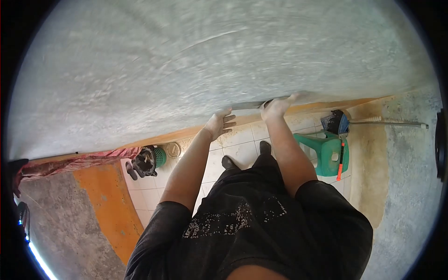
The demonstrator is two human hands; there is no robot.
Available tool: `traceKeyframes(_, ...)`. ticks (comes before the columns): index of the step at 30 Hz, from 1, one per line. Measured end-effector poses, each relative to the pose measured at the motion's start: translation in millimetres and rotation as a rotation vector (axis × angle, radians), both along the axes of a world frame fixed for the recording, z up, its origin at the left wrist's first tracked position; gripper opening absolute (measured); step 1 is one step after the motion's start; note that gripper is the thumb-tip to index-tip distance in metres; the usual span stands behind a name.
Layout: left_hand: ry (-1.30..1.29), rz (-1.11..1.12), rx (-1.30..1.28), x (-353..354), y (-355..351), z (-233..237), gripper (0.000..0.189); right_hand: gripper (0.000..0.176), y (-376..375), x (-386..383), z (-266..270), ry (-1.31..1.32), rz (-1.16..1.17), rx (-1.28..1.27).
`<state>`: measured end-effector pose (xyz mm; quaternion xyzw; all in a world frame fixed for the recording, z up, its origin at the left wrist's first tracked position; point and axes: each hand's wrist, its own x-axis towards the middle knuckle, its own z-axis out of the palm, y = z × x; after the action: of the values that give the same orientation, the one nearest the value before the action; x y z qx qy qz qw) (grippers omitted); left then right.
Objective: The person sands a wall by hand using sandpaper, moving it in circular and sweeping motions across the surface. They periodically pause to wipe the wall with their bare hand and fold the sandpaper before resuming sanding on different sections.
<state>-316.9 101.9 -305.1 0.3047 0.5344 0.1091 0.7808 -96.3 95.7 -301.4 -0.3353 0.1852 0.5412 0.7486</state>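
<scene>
The grey, patchy wall [186, 60] rises in front of me. At its lower part my right hand [276, 108] is closed on a flat dark-grey piece [247, 105], which lies along the wall surface. Its exact kind is blurred and partly covered by my fingers. To the left, my left hand [218, 125] is open, palm showing and fingers spread, close to the wall near the left end of that piece. Pale dust coats both hands and forearms.
On the right stands a green plastic stool [330, 154] with a dark scraper-like tool [335, 123] and an orange-handled tool [340, 163]. A green basket with a black bag [144, 163] sits left, by a red cloth [84, 163]. White tiles [240, 149] cover the floor.
</scene>
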Motion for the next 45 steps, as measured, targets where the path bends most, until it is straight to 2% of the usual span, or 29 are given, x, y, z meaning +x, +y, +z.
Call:
traceKeyframes(3,-0.094,0.040,-0.022,-22,2,-12,0.089,0.091,1,-66,8,-0.580,-0.028,-0.003)
traceKeyframes(6,-0.143,0.069,-0.043,-37,-3,-20,0.082,0.096,-23,-124,-35,-1.464,0.022,0.134)
traceKeyframes(7,-0.143,0.074,-0.046,-41,-8,-18,0.079,0.098,-36,-128,-49,-1.554,0.153,0.088)
traceKeyframes(9,-0.147,0.109,-0.045,-54,-8,-16,0.078,0.085,-23,-115,-64,-0.882,0.158,0.102)
traceKeyframes(12,-0.175,0.241,-0.055,-75,-13,-18,0.085,0.081,9,-93,-96,-0.759,0.035,0.056)
traceKeyframes(13,-0.195,0.307,-0.052,-79,-12,-18,0.089,0.083,16,-98,-79,-0.823,0.014,0.005)
traceKeyframes(15,-0.287,0.403,-0.051,-88,-9,-25,0.101,0.087,10,-130,1,-1.316,-0.145,0.036)
traceKeyframes(18,-0.566,0.300,0.028,-99,-10,-40,0.105,0.099,-25,-155,6,-2.015,0.134,0.263)
traceKeyframes(19,-0.543,0.377,0.040,-96,-15,-32,0.108,0.097,-35,-156,-12,-2.071,0.280,0.260)
traceKeyframes(22,-0.520,0.639,0.063,-83,-24,7,0.116,0.099,-33,-153,-32,-1.654,0.332,0.033)
traceKeyframes(23,-0.546,0.738,0.053,-82,-24,13,0.119,0.100,-24,-153,-29,-1.564,0.240,0.137)
traceKeyframes(24,-0.569,0.837,0.038,-82,-25,19,0.122,0.100,-19,-155,-28,-1.643,0.176,0.133)
traceKeyframes(26,-0.639,0.994,-0.040,-80,-21,40,0.128,0.099,-10,-167,13,-1.803,0.041,0.121)
traceKeyframes(27,-0.674,1.070,-0.079,-80,-19,47,0.132,0.097,-1,-172,23,-1.915,-0.079,0.222)
traceKeyframes(30,-0.662,1.047,-0.021,-80,-17,52,0.142,0.102,-13,-175,9,-2.375,0.067,0.382)
traceKeyframes(31,-0.662,1.084,-0.065,-79,-14,55,0.142,0.096,-28,-169,-12,-2.464,0.328,0.360)
traceKeyframes(33,-0.664,1.160,-0.148,-77,-5,59,0.144,0.093,-43,-145,-47,-2.492,0.474,0.211)
traceKeyframes(34,-0.713,1.136,-0.120,-78,-3,60,0.144,0.092,-43,-136,-47,-2.501,0.547,0.143)
traceKeyframes(35,-0.760,1.116,-0.090,-79,-3,60,0.143,0.090,-38,-129,-49,-2.584,0.404,0.154)
traceKeyframes(36,-0.801,1.097,-0.067,-79,-5,59,0.143,0.090,-34,-129,-54,-2.507,0.302,0.176)
traceKeyframes(39,-0.812,1.130,-0.009,-74,-3,63,0.140,0.089,-15,-155,-5,-2.326,0.001,0.242)
traceKeyframes(42,-0.630,1.253,0.030,-67,0,73,0.134,0.085,-20,-163,1,-2.517,0.219,0.351)
traceKeyframes(43,-0.652,1.281,0.035,-64,0,77,0.132,0.081,-25,-154,-13,-2.639,0.356,0.299)
traceKeyframes(45,-0.701,1.338,0.049,-61,4,85,0.129,0.079,-40,-135,-26,-2.589,0.557,0.150)
